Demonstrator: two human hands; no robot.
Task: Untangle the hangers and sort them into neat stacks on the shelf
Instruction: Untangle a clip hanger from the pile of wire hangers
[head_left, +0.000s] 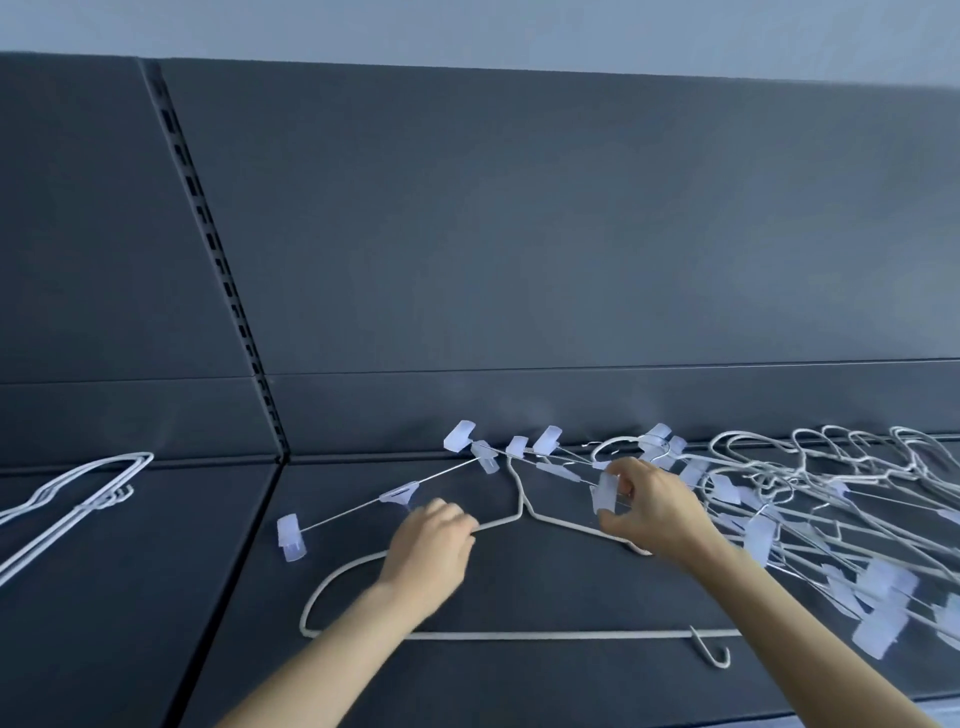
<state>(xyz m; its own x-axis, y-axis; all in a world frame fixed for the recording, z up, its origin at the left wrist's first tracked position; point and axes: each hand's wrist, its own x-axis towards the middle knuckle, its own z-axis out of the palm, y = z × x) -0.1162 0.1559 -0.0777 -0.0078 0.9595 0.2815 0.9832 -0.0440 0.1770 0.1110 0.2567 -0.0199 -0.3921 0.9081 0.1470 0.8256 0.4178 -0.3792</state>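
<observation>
A white hanger (545, 635) is held by the left grip (431, 551). A clear clip (607, 492) is apparently pinched by the right grip (657, 514).

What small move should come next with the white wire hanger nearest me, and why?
Probably slide the white wire hanger leftward, away from the tangled pile of clip hangers. The left hand grips its shoulder, the right hand pinches a translucent plastic clip just above it, and its right side meets the pile.
</observation>
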